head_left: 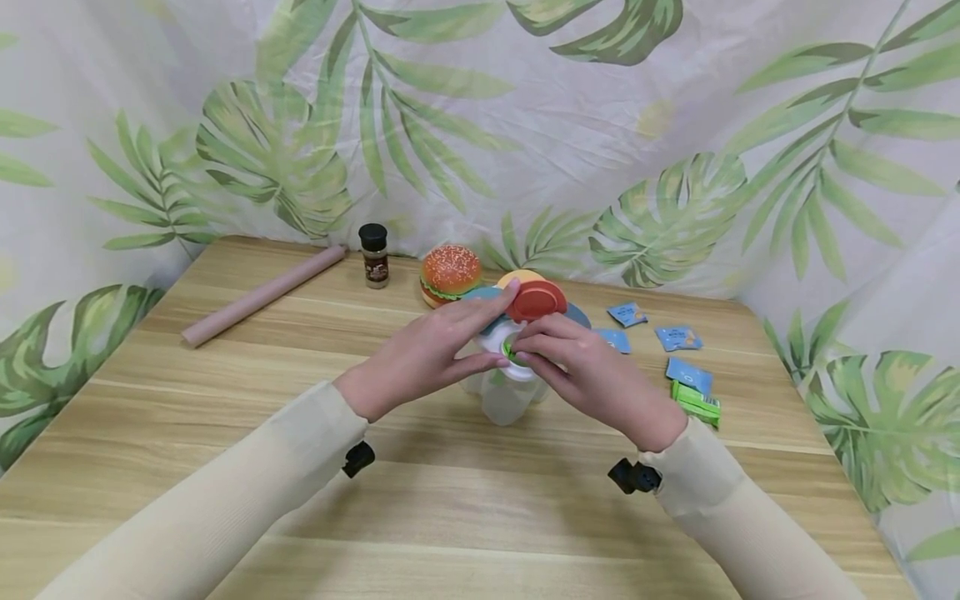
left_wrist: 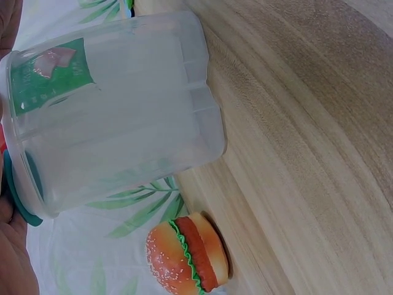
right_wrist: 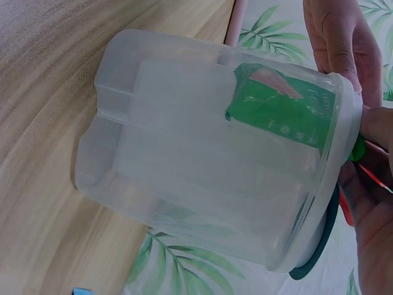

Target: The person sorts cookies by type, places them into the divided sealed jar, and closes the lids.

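A translucent plastic container [head_left: 506,402] with several coloured round caps stands on the table between my hands. My left hand [head_left: 431,352], fingers extended, touches the raised red cap [head_left: 537,300], its thumb at the white rim of the opening. At that opening my right hand [head_left: 596,367] pinches a green packet [head_left: 513,352]. Through the cloudy wall in the right wrist view, most of the green packet [right_wrist: 279,107] shows inside the container [right_wrist: 184,141], and a green corner sticks out by the fingers. A teal cap [left_wrist: 21,193] shows beside the rim in the left wrist view.
A toy hamburger [head_left: 450,273] sits behind the container, left of it a black-capped spice jar [head_left: 374,257] and a long pinkish rod [head_left: 262,297]. Several blue packets [head_left: 678,337] and another green packet [head_left: 696,405] lie to the right. A leaf-print cloth [head_left: 547,150] hangs behind the table.
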### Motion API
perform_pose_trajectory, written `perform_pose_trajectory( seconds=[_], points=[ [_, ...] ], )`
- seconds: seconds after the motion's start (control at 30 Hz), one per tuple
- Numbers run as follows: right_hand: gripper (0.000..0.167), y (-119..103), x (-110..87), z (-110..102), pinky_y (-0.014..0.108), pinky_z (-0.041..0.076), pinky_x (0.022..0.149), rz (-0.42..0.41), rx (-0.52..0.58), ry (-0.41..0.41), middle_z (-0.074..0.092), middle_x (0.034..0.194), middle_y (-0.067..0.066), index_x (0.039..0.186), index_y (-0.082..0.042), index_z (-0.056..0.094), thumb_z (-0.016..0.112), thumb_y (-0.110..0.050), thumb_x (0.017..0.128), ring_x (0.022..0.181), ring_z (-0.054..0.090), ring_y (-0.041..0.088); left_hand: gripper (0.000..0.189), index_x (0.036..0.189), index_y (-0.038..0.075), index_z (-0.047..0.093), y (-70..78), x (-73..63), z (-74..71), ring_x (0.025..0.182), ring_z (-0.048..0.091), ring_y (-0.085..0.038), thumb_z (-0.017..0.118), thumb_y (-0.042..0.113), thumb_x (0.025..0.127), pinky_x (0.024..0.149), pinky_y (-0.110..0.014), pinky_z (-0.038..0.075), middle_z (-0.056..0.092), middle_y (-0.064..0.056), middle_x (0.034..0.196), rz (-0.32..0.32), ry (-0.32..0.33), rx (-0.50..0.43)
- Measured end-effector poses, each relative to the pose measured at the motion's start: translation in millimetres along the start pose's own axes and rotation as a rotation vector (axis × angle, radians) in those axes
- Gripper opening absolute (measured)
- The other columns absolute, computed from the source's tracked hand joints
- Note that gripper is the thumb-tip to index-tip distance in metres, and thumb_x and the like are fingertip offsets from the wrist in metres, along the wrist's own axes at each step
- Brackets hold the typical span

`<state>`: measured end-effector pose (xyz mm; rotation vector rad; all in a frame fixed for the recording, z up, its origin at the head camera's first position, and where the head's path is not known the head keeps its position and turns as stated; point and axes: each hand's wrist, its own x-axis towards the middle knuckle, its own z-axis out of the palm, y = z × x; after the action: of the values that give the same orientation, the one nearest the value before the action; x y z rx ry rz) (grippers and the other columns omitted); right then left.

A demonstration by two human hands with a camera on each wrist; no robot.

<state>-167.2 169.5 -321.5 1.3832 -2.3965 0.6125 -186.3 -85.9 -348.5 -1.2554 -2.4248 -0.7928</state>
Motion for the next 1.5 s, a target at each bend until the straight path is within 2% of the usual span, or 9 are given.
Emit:
perform_pose_trajectory(
  seconds=[0.27,0.6,0.77,0.93,1.03,1.17,1.3,1.4,1.5],
  points=[
    [0.016,-2,0.7,-1,0.035,0.06,0.095,0.002,-0.027,-0.037,0.072,0.116,0.004,0.112,-0.004,0.077,0.072,0.0,0.097,0.112,0.065,0.021,0.084,0.167,0.013,0.029,0.7,0.2,-0.3,0.139,0.059,-0.024,0.074,0.032,0.099,0.112,-0.04,0.054,0.06,-0.011,0.151,0.006,0.0,0.001],
    [0.016,-3,1.2,-3,0.036,0.059,0.099,0.029,-0.018,-0.088,0.072,0.119,0.003,0.114,-0.006,0.077,0.069,-0.006,0.101,0.116,0.064,0.02,0.083,0.166,0.012,0.029,0.7,0.5,-1.2,0.139,0.059,-0.025,0.074,0.031,0.099,0.111,-0.04,0.055,0.057,-0.012,0.155,-0.004,-0.007,-0.007],
    [0.017,-3,-0.1,-4,0.036,0.059,0.1,0.04,0.007,-0.077,0.071,0.121,0.002,0.117,-0.008,0.077,0.069,-0.008,0.101,0.117,0.063,0.019,0.083,0.167,0.012,0.029,1.2,0.9,-2.6,0.14,0.058,-0.026,0.074,0.031,0.099,0.111,-0.041,0.055,0.055,-0.012,0.157,-0.004,-0.01,-0.003],
    [0.022,-4,-6.2,-10,0.034,0.059,0.097,0.026,0.088,-0.01,0.071,0.121,0.003,0.119,-0.007,0.075,0.072,-0.003,0.097,0.116,0.065,0.019,0.084,0.167,0.013,0.027,1.7,-0.1,-1.8,0.143,0.056,-0.026,0.074,0.032,0.099,0.113,-0.042,0.053,0.055,-0.012,0.157,-0.001,-0.011,-0.012],
    [0.026,-4,-14.0,-16,0.026,0.058,0.095,0.04,0.133,0.053,0.073,0.12,0.005,0.119,-0.006,0.074,0.073,0.003,0.095,0.113,0.068,0.019,0.085,0.167,0.013,0.028,1.6,-0.3,-1.0,0.143,0.057,-0.026,0.074,0.032,0.099,0.114,-0.042,0.053,0.056,-0.013,0.156,0.0,-0.007,-0.015],
    [0.027,3,-31.4,-24,0.012,0.053,0.092,0.075,0.126,0.179,0.076,0.113,0.007,0.114,-0.004,0.076,0.074,0.009,0.091,0.106,0.07,0.017,0.085,0.167,0.013,0.029,1.1,-0.2,0.2,0.144,0.056,-0.025,0.075,0.033,0.098,0.116,-0.042,0.051,0.056,-0.012,0.156,-0.008,-0.002,-0.009],
    [0.028,15,-54.6,-30,0.008,0.051,0.087,0.1,0.098,0.295,0.076,0.104,0.009,0.11,-0.004,0.077,0.073,0.014,0.089,0.095,0.067,0.01,0.084,0.166,0.013,0.03,1.1,-0.6,0.9,0.144,0.056,-0.025,0.074,0.033,0.098,0.118,-0.042,0.05,0.056,-0.012,0.156,-0.012,-0.006,-0.01],
    [0.031,25,-75.2,-35,0.007,0.05,0.084,0.176,0.068,0.291,0.076,0.102,0.006,0.11,-0.006,0.077,0.071,0.015,0.089,0.091,0.064,0.003,0.084,0.166,0.012,0.029,1.4,-1.0,0.7,0.143,0.056,-0.026,0.075,0.032,0.098,0.118,-0.042,0.049,0.057,-0.012,0.155,-0.011,-0.009,-0.014],
    [0.029,36,-97.3,-39,0.005,0.05,0.084,0.3,0.007,0.216,0.076,0.103,0.004,0.112,-0.006,0.077,0.071,0.013,0.091,0.09,0.065,0.003,0.085,0.166,0.011,0.029,1.7,-1.4,0.0,0.142,0.057,-0.026,0.075,0.032,0.098,0.118,-0.042,0.049,0.058,-0.013,0.154,-0.006,-0.002,-0.013]
  ],
)
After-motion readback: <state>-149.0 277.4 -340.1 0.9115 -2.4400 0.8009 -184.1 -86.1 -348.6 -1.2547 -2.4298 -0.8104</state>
